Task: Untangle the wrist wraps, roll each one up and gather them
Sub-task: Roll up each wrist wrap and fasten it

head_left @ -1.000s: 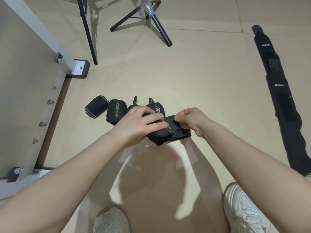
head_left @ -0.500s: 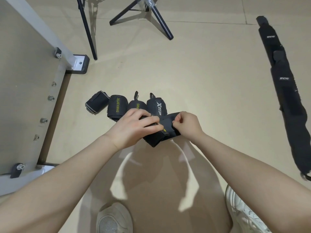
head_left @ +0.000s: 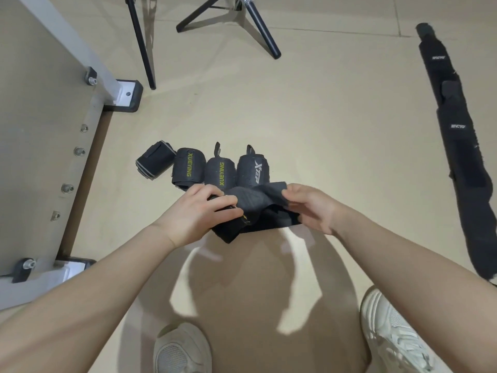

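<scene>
- Two hands work one loose wrist wrap [head_left: 258,211], held low over the floor [head_left: 322,130], just in front of the row of rolled wraps [head_left: 204,168].
- Left hand [head_left: 196,214] has its fingers curled round the wrap's rolled-up end; right hand [head_left: 309,205] pinches the free flap between thumb and fingers, lifting it.
- By my reading, rolling this wrap is the step in hand; next the flap needs pulling taut and winding onto the roll, then pressing closed.
- Four finished rolls stand side by side just beyond the hands, touching or nearly so.
- Well to the right of that row, long black straps [head_left: 457,135] lie stretched out flat, not yet rolled.
- No container is in view; the rolls gather on the bare floor.
</scene>
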`<move>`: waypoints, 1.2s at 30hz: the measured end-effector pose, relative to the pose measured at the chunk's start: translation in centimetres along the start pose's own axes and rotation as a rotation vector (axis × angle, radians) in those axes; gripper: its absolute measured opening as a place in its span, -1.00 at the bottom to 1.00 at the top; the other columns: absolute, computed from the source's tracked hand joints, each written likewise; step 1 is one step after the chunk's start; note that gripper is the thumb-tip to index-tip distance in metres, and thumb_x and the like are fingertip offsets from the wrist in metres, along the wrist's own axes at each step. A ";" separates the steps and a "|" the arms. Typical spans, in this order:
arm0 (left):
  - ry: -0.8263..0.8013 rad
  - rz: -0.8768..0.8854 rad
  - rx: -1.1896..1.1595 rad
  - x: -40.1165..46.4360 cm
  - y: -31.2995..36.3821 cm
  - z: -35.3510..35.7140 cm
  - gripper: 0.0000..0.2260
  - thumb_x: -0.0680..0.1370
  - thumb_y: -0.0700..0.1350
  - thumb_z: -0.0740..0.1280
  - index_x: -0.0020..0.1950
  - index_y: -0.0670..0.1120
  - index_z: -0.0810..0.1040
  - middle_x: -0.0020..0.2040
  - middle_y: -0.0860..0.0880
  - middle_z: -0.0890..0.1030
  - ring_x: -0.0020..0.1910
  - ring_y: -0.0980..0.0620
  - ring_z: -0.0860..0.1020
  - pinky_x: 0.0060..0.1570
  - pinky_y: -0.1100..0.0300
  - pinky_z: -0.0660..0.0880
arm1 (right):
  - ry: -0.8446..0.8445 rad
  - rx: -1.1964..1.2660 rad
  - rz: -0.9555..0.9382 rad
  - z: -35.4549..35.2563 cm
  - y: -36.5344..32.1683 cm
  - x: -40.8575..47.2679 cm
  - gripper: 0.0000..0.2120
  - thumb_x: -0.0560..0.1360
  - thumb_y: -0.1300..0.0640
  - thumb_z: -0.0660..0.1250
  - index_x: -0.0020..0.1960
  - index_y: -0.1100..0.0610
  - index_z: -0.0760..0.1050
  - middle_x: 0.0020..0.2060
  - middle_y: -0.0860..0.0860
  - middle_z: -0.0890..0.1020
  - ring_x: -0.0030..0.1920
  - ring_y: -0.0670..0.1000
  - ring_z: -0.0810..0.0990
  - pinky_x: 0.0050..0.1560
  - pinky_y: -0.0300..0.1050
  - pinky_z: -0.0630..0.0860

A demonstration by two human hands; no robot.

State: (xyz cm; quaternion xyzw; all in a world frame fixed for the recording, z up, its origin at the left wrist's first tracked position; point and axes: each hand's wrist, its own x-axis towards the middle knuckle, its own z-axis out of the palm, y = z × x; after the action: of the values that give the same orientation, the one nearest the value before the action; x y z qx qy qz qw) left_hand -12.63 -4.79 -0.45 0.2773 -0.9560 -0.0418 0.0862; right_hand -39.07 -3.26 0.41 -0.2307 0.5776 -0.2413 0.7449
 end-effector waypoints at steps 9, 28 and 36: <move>0.135 -0.234 -0.418 6.3 2.2 -5.3 -0.47 0.26 0.08 0.27 0.24 0.18 0.35 0.19 0.24 0.37 0.05 0.01 0.36 0.10 0.23 0.31 | 0.109 0.231 -0.121 -2.5 -5.6 -3.1 -0.54 0.60 -0.19 0.01 0.11 0.15 0.46 0.11 0.12 0.57 0.08 0.13 0.58 0.19 0.04 0.45; 0.398 -0.605 -0.855 6.6 1.3 -11.4 -0.42 0.21 0.04 0.48 0.18 0.36 0.42 0.14 0.20 0.49 0.15 0.07 0.53 0.12 -0.01 0.51 | -0.044 -0.624 -0.317 -2.8 -4.8 -6.4 -0.71 0.50 0.30 0.34 0.14 0.05 0.38 -0.09 -0.04 0.58 0.00 -0.02 0.52 0.07 -0.19 0.44; 0.276 -0.549 -0.871 7.9 2.9 -10.3 -0.44 0.24 0.01 0.46 0.20 0.26 0.41 0.16 0.19 0.49 0.17 0.20 0.50 0.09 0.29 0.46 | 0.464 -0.543 -0.565 1.1 -4.2 -0.6 -0.74 0.42 0.10 0.42 0.07 0.11 0.46 0.01 0.01 0.56 0.02 -0.01 0.51 0.07 -0.10 0.46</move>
State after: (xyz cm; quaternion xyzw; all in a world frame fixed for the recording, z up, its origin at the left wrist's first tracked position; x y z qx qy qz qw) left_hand -18.82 -6.92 11.17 0.4587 -0.7221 -0.4191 0.3044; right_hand -38.53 -6.11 3.74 -0.5061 0.6860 -0.3203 0.4131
